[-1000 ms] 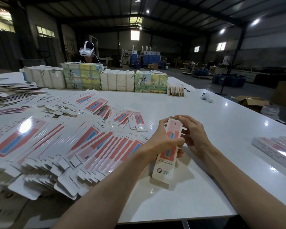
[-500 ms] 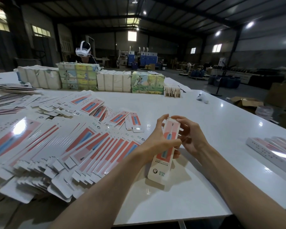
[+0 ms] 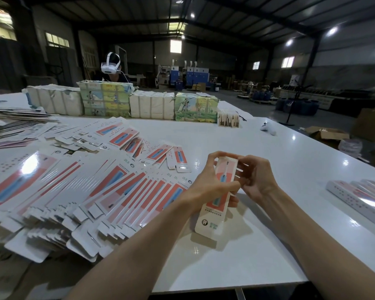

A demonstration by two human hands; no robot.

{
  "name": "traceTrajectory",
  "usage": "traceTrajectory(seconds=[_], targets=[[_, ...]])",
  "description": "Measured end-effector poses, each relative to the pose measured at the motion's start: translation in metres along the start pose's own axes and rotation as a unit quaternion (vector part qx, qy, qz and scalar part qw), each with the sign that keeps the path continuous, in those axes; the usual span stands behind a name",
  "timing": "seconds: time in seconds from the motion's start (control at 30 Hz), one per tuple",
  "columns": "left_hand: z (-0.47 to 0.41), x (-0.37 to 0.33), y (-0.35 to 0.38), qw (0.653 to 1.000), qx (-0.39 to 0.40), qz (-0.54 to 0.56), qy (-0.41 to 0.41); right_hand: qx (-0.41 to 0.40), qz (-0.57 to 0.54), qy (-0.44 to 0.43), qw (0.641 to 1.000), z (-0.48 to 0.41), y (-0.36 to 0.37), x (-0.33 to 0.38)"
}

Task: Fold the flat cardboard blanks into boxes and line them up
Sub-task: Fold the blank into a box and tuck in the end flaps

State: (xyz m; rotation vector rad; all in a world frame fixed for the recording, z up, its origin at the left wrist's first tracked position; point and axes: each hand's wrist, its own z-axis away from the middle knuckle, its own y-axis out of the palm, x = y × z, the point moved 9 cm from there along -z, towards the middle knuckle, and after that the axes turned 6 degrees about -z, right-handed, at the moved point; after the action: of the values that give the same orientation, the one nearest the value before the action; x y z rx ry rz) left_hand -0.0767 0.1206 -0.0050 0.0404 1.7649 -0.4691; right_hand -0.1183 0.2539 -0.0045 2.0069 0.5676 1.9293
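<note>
**Hands grip one half-folded box above the table**

Left hand (image 3: 210,187) wraps the long, narrow box (image 3: 214,211) from its left side, thumb laid across the pink printed face and forefinger reaching up to the far end. The right hand (image 3: 258,178) curls in from the right and pinches the box's upper right edge, where small white flaps stick out sideways. Both hands are therefore grasping the same box. It is held tilted, its far end raised between the two hands and its near end, with a round logo, low over the white table (image 3: 268,245); whether that end touches the surface cannot be told.

To the left, a wide, overlapping spread of flat blanks (image 3: 95,191) covers the table, pink and blue print facing up. At the right edge, well apart from the hands, finished boxes (image 3: 359,198) lie side by side. Along the far side stand wrapped bundles (image 3: 152,105), some plain, some with coloured pictures, and just right of them a small tan stack (image 3: 228,120). Behind the bundles sits another person wearing a white headset (image 3: 110,63).
</note>
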Motion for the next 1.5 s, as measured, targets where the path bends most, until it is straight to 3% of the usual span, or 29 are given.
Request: traceTrajectory(seconds=[0.4, 0.63, 0.9, 1.0, 1.13, 1.27, 1.4, 1.5], targets=[[-0.003, -0.001, -0.011, 0.998, -0.059, -0.004, 0.004, 0.069, 0.158, -0.108, 0.979, 0.004, 0.022, 0.011], [-0.006, 0.004, -0.014, 0.997, -0.076, 0.009, -0.027, 0.035, 0.178, -0.137, 0.974, 0.009, 0.024, 0.015], [-0.004, 0.009, -0.013, 0.996, -0.066, 0.033, -0.047, 0.047, 0.203, -0.152, 0.966, 0.011, 0.024, 0.015], [-0.005, 0.017, -0.011, 0.993, -0.061, 0.034, -0.091, 0.042, 0.194, -0.142, 0.97, 0.008, 0.022, 0.014], [-0.006, 0.018, 0.001, 0.986, -0.011, 0.115, -0.12, 0.018, 0.226, -0.15, 0.962, 0.01, 0.022, 0.014], [-0.003, 0.019, 0.0, 0.969, -0.017, 0.206, -0.132, 0.006, 0.308, -0.209, 0.928, 0.013, 0.025, 0.021], [-0.001, 0.02, -0.007, 0.935, -0.078, 0.321, -0.13, 0.019, 0.442, -0.286, 0.85, 0.018, 0.038, 0.023], [0.001, 0.018, -0.005, 0.908, -0.078, 0.394, -0.124, 0.052, 0.499, -0.243, 0.83, 0.016, 0.042, 0.014]])
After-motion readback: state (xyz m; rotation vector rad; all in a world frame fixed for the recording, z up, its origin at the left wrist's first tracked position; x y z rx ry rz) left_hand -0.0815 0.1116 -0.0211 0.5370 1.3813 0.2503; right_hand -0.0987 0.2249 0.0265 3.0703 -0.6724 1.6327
